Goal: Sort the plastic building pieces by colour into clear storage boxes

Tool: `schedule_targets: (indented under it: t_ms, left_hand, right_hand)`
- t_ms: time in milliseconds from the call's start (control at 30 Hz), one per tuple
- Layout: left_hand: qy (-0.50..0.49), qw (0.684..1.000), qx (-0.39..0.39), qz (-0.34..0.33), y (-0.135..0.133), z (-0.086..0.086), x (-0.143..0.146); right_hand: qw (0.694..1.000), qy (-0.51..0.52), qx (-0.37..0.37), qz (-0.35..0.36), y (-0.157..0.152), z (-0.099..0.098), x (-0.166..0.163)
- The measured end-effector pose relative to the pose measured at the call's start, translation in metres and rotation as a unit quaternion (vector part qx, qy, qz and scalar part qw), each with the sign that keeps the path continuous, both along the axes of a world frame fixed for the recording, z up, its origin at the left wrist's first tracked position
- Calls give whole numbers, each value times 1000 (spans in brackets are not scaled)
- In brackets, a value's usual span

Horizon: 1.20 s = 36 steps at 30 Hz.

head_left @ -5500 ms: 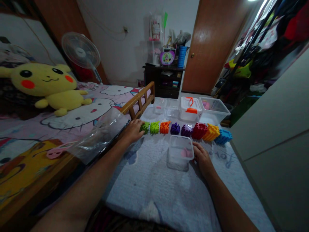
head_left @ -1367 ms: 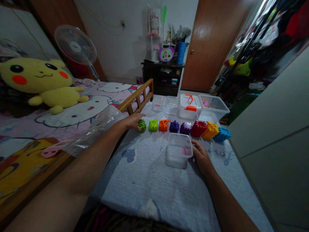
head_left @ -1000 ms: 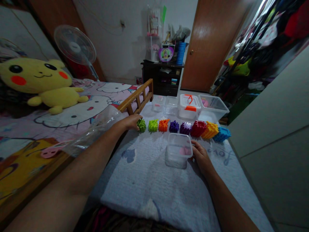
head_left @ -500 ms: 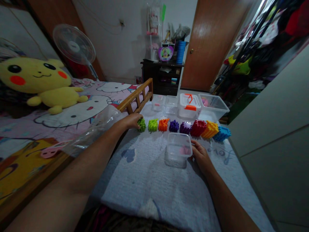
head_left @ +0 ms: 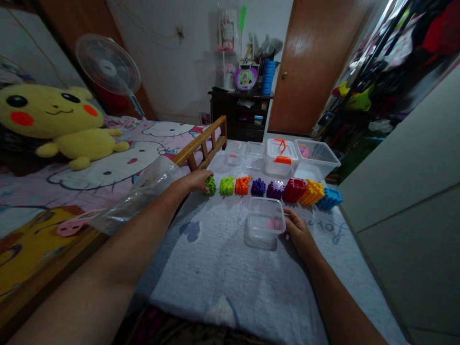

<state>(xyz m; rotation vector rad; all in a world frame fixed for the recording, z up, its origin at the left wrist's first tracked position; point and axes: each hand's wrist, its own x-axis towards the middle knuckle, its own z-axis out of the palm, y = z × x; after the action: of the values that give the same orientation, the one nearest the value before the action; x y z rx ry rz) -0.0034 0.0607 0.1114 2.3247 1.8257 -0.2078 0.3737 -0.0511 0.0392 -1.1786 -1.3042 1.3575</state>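
Observation:
My left hand [head_left: 200, 181] is closed around the dark green stack of toy blocks [head_left: 211, 186] at the left end of a row. To its right stand a lime green stack [head_left: 227, 186], an orange stack [head_left: 242, 185], and further stacks in purple [head_left: 276, 189], red [head_left: 295, 190], yellow [head_left: 312, 192] and blue [head_left: 329, 198]. My right hand [head_left: 296, 227] grips the right side of a clear plastic container [head_left: 265, 223], which rests upright on the bedspread. Its fingers are partly hidden behind the wall, and pink shows through the plastic.
Behind the row sit clear boxes, including a lidded box with orange handles [head_left: 281, 157] and a larger open bin [head_left: 316, 158]. A wooden bed rail [head_left: 201, 143] runs along the left. Beyond it lie a plastic bag [head_left: 138, 191] and a yellow plush toy [head_left: 79, 124].
Both hands keep their places at the green stack and the container. Only a slight shift of the whole view shows.

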Motion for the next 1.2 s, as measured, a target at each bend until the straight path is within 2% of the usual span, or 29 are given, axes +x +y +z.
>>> schedule_targets:
  t_ms: [200,533,733,867,967,1067,1200]
  left_hand:
    - [1,1000,-6,1,1,0,0]
    - [-7,1000,2,-7,2,-14,-1]
    - [7,1000,3,-14,3,-17,1]
    - [15,1000,4,-9,-1,-12,4]
    - [26,999,38,-3,-5,-2,9]
    - [30,997,67,-26,-8,7,23]
    - [27,997,44,-60,-3,13,50]
  right_hand:
    - [1000,2,-2,0,-1,1,-1]
    - [1000,3,-11,-7,-1,1,-1]
    - [1000,1,-5,-5,0,-2,0]
    - [1000,-6,-4,-8,-1,-1,0]
    - [1000,-4,-6,-4,-1,0,0]
    - [1000,-4,2,0,0,-2,1]
    - [1000,1,0,3,2,-7,2]
